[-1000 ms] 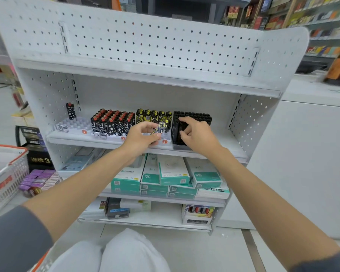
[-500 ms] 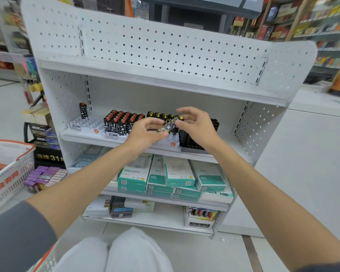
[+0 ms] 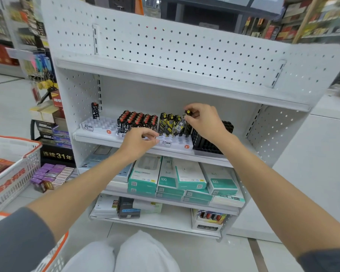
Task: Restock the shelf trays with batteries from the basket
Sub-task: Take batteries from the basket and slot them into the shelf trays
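Note:
On the middle shelf stand white battery trays [image 3: 100, 124]. One holds a block of red-topped black batteries [image 3: 137, 120], and the tray beside it holds yellow-and-black batteries [image 3: 170, 124]. A single black battery [image 3: 95, 110] stands at the far left. My right hand [image 3: 203, 120] pinches a yellow-tipped battery pack [image 3: 188, 112] just above the right end of the yellow row. My left hand [image 3: 140, 142] hovers with curled fingers at the tray's front edge; I cannot see anything in it. The white basket with orange rim [image 3: 14, 167] sits on the floor at left.
A black slotted tray [image 3: 206, 143] stands right of the yellow batteries. Teal and white boxes [image 3: 185, 177] fill the shelf below. Purple small boxes [image 3: 49, 174] lie on the floor by the basket. A white counter [image 3: 312, 173] rises at right.
My right hand has lifted the battery pack away from my left hand, up and right over the yellow row. My left hand has dropped to the tray's front edge. The view has moved closer.

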A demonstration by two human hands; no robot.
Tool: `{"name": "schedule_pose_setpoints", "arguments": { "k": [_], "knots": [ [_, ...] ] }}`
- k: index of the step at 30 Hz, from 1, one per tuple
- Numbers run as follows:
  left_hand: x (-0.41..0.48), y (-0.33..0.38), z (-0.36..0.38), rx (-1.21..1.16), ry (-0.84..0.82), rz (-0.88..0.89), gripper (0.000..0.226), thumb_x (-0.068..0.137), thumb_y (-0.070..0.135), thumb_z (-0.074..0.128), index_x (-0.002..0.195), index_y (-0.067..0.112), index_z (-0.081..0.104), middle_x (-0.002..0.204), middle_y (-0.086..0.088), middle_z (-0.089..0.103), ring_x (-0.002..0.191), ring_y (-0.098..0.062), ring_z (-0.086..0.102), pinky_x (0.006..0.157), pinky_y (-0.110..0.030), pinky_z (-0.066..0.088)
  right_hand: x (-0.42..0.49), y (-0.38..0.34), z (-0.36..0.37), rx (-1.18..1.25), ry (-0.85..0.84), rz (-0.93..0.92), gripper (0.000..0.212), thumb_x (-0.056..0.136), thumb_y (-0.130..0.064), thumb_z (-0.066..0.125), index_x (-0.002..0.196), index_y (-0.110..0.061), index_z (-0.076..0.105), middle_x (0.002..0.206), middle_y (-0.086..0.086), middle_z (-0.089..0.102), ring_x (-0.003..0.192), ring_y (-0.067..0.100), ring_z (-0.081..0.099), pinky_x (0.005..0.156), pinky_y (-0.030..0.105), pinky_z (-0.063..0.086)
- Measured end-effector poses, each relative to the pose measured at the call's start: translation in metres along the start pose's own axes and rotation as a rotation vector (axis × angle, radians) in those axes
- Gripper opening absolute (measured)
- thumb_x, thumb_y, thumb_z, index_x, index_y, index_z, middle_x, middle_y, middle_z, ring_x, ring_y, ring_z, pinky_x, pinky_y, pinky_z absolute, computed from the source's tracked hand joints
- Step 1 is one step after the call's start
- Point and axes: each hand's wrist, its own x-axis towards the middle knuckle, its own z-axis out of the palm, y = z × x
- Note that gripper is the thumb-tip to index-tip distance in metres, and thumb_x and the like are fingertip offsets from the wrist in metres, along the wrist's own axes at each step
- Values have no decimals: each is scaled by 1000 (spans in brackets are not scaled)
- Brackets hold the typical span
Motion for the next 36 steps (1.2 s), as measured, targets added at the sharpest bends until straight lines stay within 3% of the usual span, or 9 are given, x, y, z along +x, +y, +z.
{"name": "schedule_pose_setpoints", "arguments": {
  "k": [3, 5, 9, 13, 18, 22, 26, 31, 36],
  "knots": [
    [0, -6, 0, 11, -51, 3, 19, 88, 19, 72, 107, 19, 72, 96, 10, 70, 62, 6, 58, 66, -13, 50, 9, 4, 0, -103, -26, 16, 28, 89, -18, 64, 116, -11, 69, 111, 4, 65, 89, 13, 59, 85, 23, 48],
    [2, -9, 0, 70, -61, 14, 21, 87, 24, 73, 108, 22, 73, 100, 11, 70, 64, 5, 58, 68, -15, 48, 14, 7, 0, -145, -42, 23, 27, 87, -17, 63, 113, -11, 70, 112, 5, 65, 91, 16, 60, 84, 24, 47],
    [3, -12, 0, 30, -72, 1, 21, 87, 21, 72, 108, 22, 73, 99, 10, 70, 53, 2, 61, 70, -19, 54, 26, 14, 5, -191, -67, 73, 22, 84, -22, 70, 100, -7, 71, 98, 6, 67, 85, 19, 60, 72, 24, 44],
    [4, -13, -1, -14, -72, -28, 18, 87, 17, 72, 105, 20, 74, 95, 10, 71, 54, -6, 64, 71, -27, 58, 31, 19, 16, -281, -114, 59, 30, 85, -35, 70, 88, -5, 70, 83, 6, 60, 78, 23, 56, 64, 26, 35],
    [3, -12, -4, -47, -83, -48, 16, 88, 15, 71, 103, 19, 73, 91, 10, 69, 56, -13, 66, 54, -13, 48, 28, 22, 19, -376, -149, -19, 31, 92, -37, 59, 94, -9, 73, 86, 4, 54, 79, 27, 55, 64, 27, 36],
    [3, -10, -3, -63, -80, -45, 15, 89, 13, 69, 103, 18, 73, 91, 11, 68, 57, -16, 66, 43, -8, 38, 29, 25, 16, -369, -142, -21, 29, 90, -30, 62, 111, -10, 67, 97, 8, 63, 90, 28, 59, 69, 26, 38],
    [3, -10, -2, -62, -79, -46, 13, 90, 13, 69, 101, 19, 72, 93, 8, 70, 58, -17, 67, 43, -8, 38, 29, 25, 18, -340, -116, 1, 28, 88, -31, 66, 102, -8, 60, 85, 6, 61, 80, 27, 57, 64, 30, 43],
    [5, -11, -2, -67, -80, -61, 11, 90, 13, 69, 97, 21, 73, 94, 12, 69, 57, -16, 68, 44, -7, 38, 30, 23, 21, -420, -105, -77, 26, 90, -29, 65, 100, -6, 60, 95, 11, 58, 82, 27, 53, 65, 29, 37],
    [4, -9, -2, -86, -78, -66, 12, 89, 11, 69, 99, 17, 72, 95, 8, 68, 57, -17, 67, 44, -7, 38, 29, 24, 24, -453, -156, -85, 23, 91, -27, 63, 102, -7, 61, 99, 11, 61, 87, 29, 57, 71, 33, 46]
  ]
}}
